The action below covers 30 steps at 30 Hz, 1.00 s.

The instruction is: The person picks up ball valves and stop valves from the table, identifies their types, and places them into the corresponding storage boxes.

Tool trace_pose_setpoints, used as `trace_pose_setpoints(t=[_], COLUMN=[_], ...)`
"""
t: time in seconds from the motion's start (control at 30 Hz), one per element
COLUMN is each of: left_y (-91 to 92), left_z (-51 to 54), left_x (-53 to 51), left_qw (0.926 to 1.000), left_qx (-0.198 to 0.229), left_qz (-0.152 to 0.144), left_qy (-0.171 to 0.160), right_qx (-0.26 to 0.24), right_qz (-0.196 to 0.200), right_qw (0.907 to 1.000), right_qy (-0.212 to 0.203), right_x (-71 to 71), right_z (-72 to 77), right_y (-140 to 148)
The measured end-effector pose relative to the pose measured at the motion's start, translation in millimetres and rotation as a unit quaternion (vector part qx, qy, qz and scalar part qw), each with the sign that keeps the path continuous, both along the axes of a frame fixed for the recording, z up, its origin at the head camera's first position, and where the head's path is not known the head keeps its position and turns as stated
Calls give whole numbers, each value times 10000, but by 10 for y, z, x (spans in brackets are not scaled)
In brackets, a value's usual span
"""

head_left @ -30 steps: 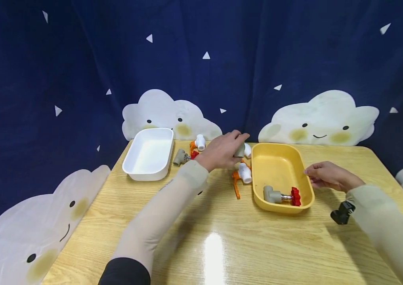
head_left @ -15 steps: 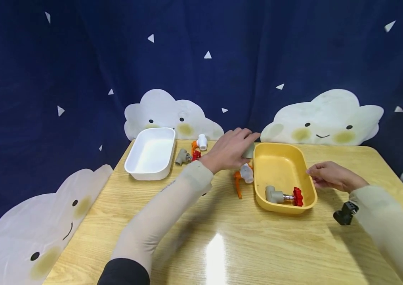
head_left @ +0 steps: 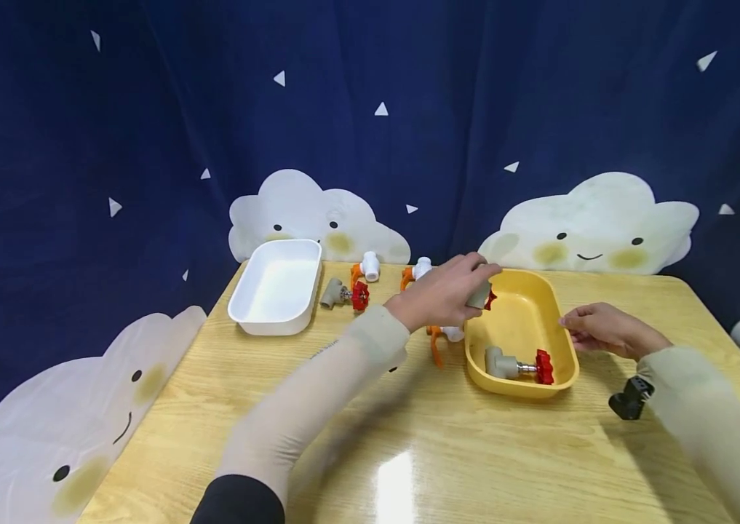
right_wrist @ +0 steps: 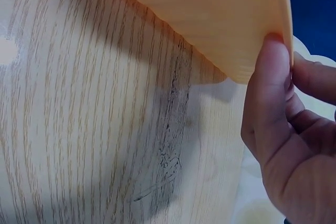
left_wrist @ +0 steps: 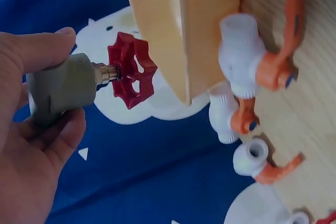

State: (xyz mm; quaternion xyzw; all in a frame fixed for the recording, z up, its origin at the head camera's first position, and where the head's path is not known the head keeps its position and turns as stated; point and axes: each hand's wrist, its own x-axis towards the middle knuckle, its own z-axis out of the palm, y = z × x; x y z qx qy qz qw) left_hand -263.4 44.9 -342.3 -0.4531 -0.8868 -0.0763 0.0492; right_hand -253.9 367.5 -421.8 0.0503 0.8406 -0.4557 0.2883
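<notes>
My left hand (head_left: 444, 292) grips a grey stop valve (left_wrist: 65, 87) by its body. Its red handwheel (left_wrist: 131, 71) points away from the fingers. In the head view this valve is above the left side of a yellow tray (head_left: 516, 313). My right hand (head_left: 612, 331) pinches the tray's right rim between thumb and finger, as the right wrist view shows. A second grey stop valve with a red handwheel (head_left: 543, 367) lies inside the tray near its front. Left of the tray, a white ball valve (left_wrist: 241, 56) with an orange lever lies on the table, partly hidden by the left arm in the head view.
An empty white tray (head_left: 274, 287) stands at the back left. Beside it lie another grey stop valve (head_left: 333, 292) with a red wheel and a white ball valve (head_left: 371, 267). One more white ball valve (head_left: 422, 268) is behind my left forearm. A dark curtain hangs behind the table.
My left hand has moved right with the grey stop valve, from beside the yellow tray to above its left side. The right hand stays on the rim.
</notes>
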Motion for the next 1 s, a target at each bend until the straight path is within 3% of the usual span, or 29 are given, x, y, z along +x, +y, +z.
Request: trace_pose_setpoints(t=[0.33, 0.53, 0.8, 1.0], left_y=[129, 228, 395, 506], left_z=[-180, -296, -425, -406], left_x=[27, 7, -12, -55], left_qw=[9995, 9995, 9958, 9925], left_qx=[126, 30, -751, -782], left_qz=[-240, -307, -58, 262], left_qy=[-155, -50, -527, -898], right_qx=[1, 58, -4, -39], right_qz=[12, -35, 8, 52], right_qw=[10000, 10000, 10000, 10000], right_qy=[40, 13, 62, 66], right_x=[7, 17, 14, 20], right_z=[32, 33, 13, 24], right_y=[-46, -47, -50, -29])
